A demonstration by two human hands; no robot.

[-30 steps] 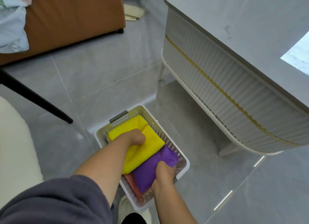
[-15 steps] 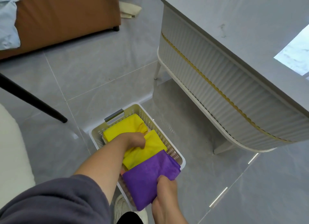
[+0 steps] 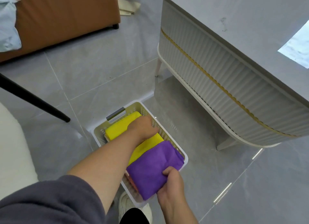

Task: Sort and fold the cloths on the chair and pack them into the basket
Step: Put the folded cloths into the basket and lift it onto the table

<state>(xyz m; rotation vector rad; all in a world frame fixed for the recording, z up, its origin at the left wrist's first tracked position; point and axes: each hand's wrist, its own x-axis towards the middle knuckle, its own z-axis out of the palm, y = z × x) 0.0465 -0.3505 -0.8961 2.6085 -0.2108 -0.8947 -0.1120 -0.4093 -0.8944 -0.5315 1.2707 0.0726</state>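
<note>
The right grip [image 3: 170, 183], a bare hand, pinches the near corner of the folded purple cloth [image 3: 153, 163], thumb on top and the other fingers tucked beneath it. That cloth lies in the near half of the basket [image 3: 183, 154], tilted, its held end lifted above the near rim. The left grip [image 3: 143, 127] rests palm down on the folded yellow cloth [image 3: 118, 129] in the far half of the basket, fingers bent toward the right-hand wall. Whether they clasp a fold or only press cannot be told. The purple cloth overlaps the near edge of the yellow one, and a reddish cloth [image 3: 132, 182] peeks out under the purple one at the basket's left wall. The basket is white and perforated, with a grey handle [image 3: 116, 115] on its far end, and it stands on the grey tiled floor [image 3: 100, 64]. A pale shoe [image 3: 125, 205] touches its near end. A bare forearm in a pushed-up grey sleeve [image 3: 50, 205] crosses the left wall. Left of the basket is a white chair [image 3: 13, 148] with a black leg [image 3: 33, 100] — right of it stands a grey worktop [image 3: 250, 19] on a ribbed white base. Well beyond the basket stands a brown sofa [image 3: 66, 14] with pale bedding [image 3: 8, 26] on it.
</note>
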